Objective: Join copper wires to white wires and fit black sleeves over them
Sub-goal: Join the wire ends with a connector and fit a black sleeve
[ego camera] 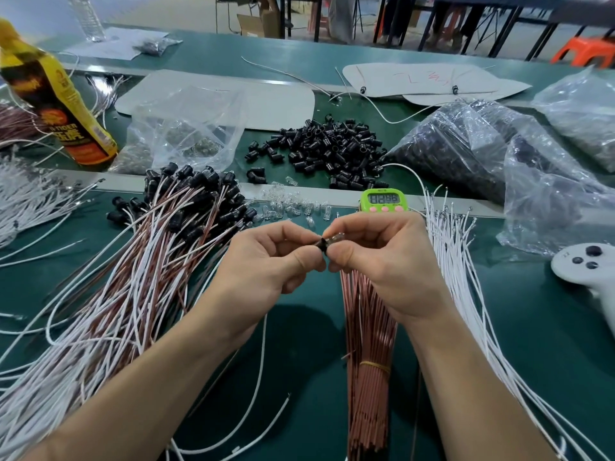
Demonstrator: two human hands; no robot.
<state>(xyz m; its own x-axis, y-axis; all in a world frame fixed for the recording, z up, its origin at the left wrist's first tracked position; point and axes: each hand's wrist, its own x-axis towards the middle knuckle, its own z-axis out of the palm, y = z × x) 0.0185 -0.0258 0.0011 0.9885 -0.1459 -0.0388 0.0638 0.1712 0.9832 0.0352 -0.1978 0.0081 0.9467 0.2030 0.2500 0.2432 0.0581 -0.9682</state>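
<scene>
Head view: a single black sleeve (322, 243) is held above the green table (299, 327), mid-frame, between both hands. The left hand (273, 257) is curled, thumb and forefinger clamped on the sleeve. The right hand (376, 257) is curled too, its fingertips pinched on a clear piece (334, 235) that touches the sleeve's end; whether the piece is seated inside cannot be told. A copper wire bundle (369, 377), tied by a yellow band (374, 365), lies under the right wrist. Loose white wires (456, 261) are fanned just right of it. A pile of joined wires (139, 277) with sleeves fitted is spread at left. Loose sleeves (332, 144) are heaped farther back, a green timer (383, 200) is set just beyond the hands, and small clear parts (286, 204) are scattered beside it. A yellow bottle (56, 104) is seen at far left, plastic bags (499, 154) and a white controller (585, 264) at right.
</scene>
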